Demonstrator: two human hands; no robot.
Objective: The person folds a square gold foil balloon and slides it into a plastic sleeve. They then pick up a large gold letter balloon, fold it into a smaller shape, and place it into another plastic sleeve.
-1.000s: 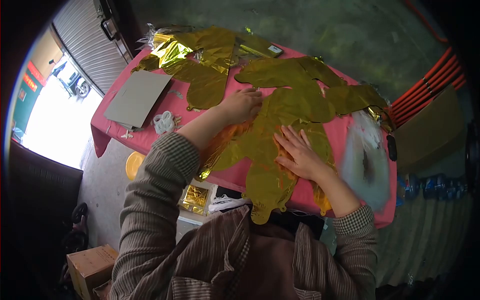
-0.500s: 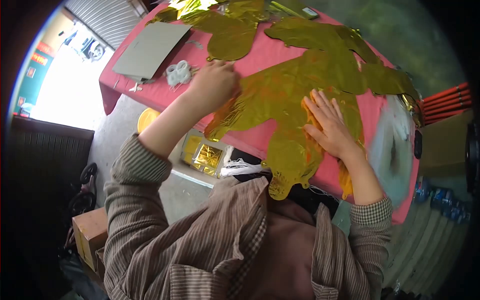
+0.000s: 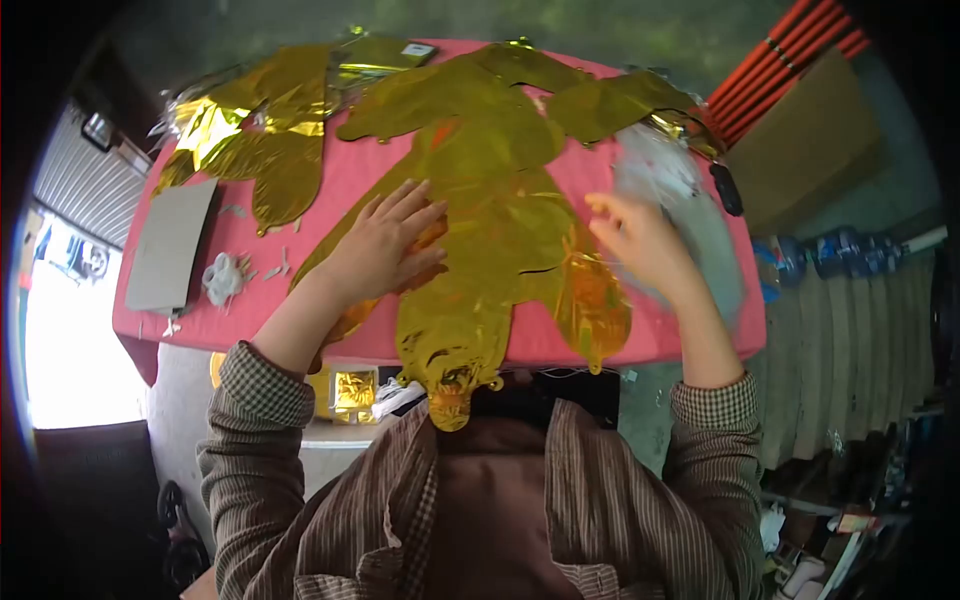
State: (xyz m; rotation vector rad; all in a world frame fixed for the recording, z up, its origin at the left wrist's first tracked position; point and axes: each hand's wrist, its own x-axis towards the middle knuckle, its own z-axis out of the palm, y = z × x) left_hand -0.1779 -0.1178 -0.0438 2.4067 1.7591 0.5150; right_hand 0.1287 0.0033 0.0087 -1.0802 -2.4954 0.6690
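Note:
A large flat gold foil balloon [image 3: 470, 230] lies spread over the table, its lower end hanging past the near edge. My left hand [image 3: 380, 240] rests on the left part of the foil with its fingers spread and nothing in them. To the right of the balloon's middle is my right hand [image 3: 645, 245], thumb and forefinger apart and the other fingers bent; I see nothing held. Below that hand, a shiny narrow limb of the balloon reaches toward the near edge. More gold foil pieces [image 3: 290, 170] lie at the far left.
The table has a pink cloth [image 3: 660, 335]. On its left are a grey board [image 3: 170, 245] and a white bundle of string [image 3: 224, 278]. Clear plastic film [image 3: 655, 165] and a black object [image 3: 727, 189] lie on the right. Orange poles [image 3: 780, 60] and water bottles [image 3: 840, 255] stand beyond.
The view has swung to face the table squarely. My left hand has gone from closed at the foil's left edge to flat on it. The right hand has left the foil and moved right.

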